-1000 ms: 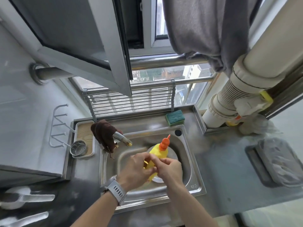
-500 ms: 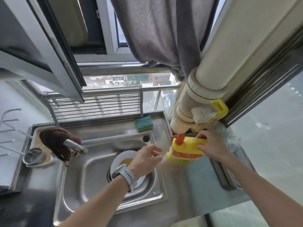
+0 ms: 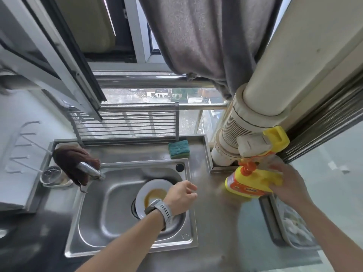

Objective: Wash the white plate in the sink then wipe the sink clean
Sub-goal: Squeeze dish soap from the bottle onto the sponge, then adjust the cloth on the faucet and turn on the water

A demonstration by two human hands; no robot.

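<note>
green sponge [image 3: 179, 149] behind basin; brown cloth [image 3: 73, 163] over faucet [image 3: 91, 171].

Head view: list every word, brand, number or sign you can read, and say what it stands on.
Nothing can be read for certain.
Bottle, orange label: print too blurred to read.
Sink, front right rim: small stamped mark, too small to read.
Watch: no digits visible.

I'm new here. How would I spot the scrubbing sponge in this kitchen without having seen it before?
Start at the steel sink under the window. Behind its far right corner, on the counter ledge before the metal rack, lies the sponge. It is a flat teal-green rectangle with a yellow underside, unlike the brown cloth draped over the tap.
</note>
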